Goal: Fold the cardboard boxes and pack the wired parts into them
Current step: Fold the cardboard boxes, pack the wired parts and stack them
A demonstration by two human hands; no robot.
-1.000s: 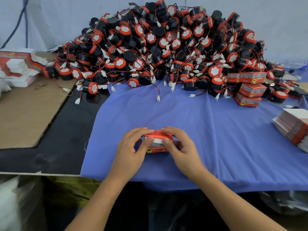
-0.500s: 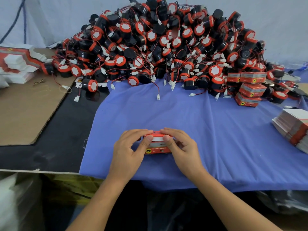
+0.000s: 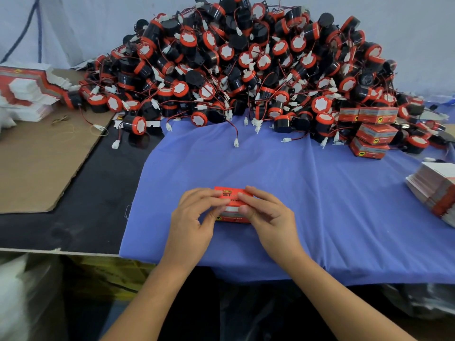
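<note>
Red cardboard box point(image 3: 232, 193), seemingly almost closed, sits pinched by left hand point(image 3: 194, 222) and right hand point(image 3: 270, 217); beyond the grip, few packed boxes point(image 3: 375, 134), a huge unpacked wired-parts pile point(image 3: 246, 70).

You have a small red box point(image 3: 232, 205) near you at the centre, printed top up, pinched between your left hand point(image 3: 197, 217) and right hand point(image 3: 268, 215). Far behind it rises a heap of wired parts point(image 3: 246, 70): black cylinders with red caps, thin red wires and white plugs. A few folded boxes point(image 3: 374, 134) are stacked at the heap's right foot. Stacked flat blanks point(image 3: 435, 193) lie at the right edge.
</note>
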